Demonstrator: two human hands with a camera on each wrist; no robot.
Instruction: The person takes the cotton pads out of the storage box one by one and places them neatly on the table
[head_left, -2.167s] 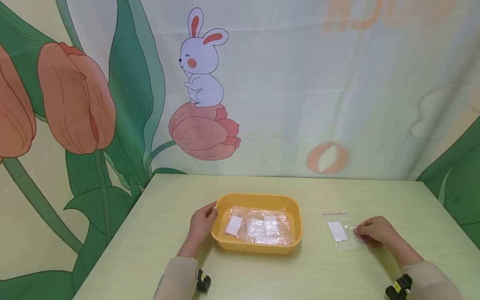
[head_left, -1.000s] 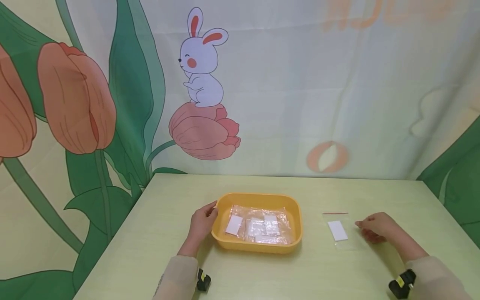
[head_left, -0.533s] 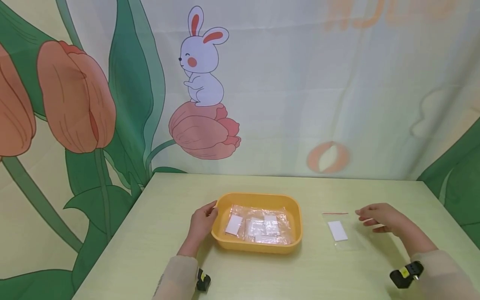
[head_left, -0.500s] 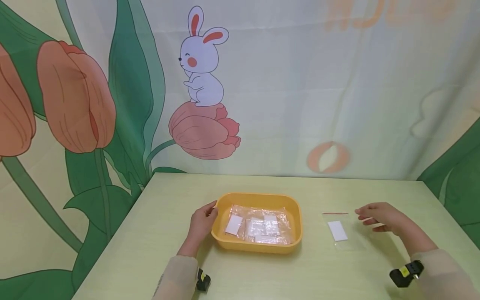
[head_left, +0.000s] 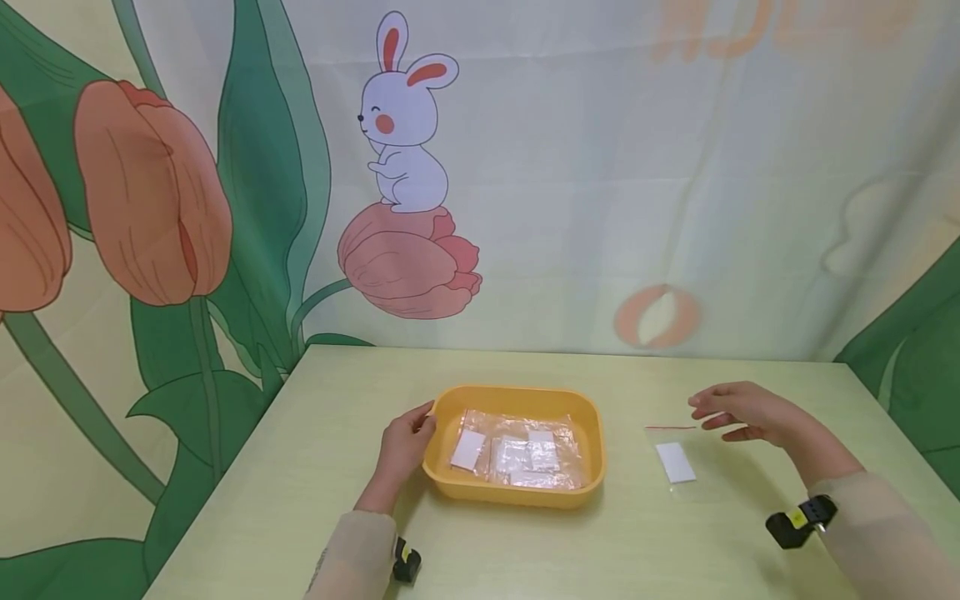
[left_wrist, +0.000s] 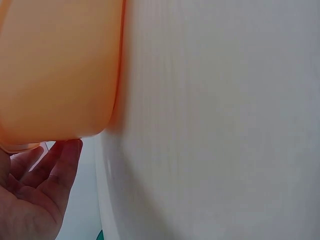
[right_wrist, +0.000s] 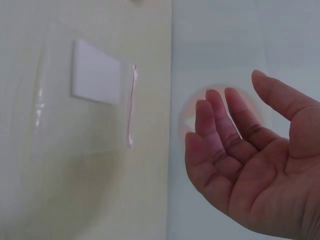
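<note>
Head view: the clear bag lies flat on the tabletop, between the yellow tray and the right edge. Its red seal strip faces the far edge. The enclosed white card's long axis runs far-to-near, far end canted left; the bag's own long axis cannot be determined.

Right hand: grip spread, holding nothing, raised near the strip's right end, apart from the bag. Left hand: fingers touch the tray's left end; pinching cannot be confirmed.

Judged step: setting out bags singly. Next move: probably extend the right grip toward the tray's bags.
</note>
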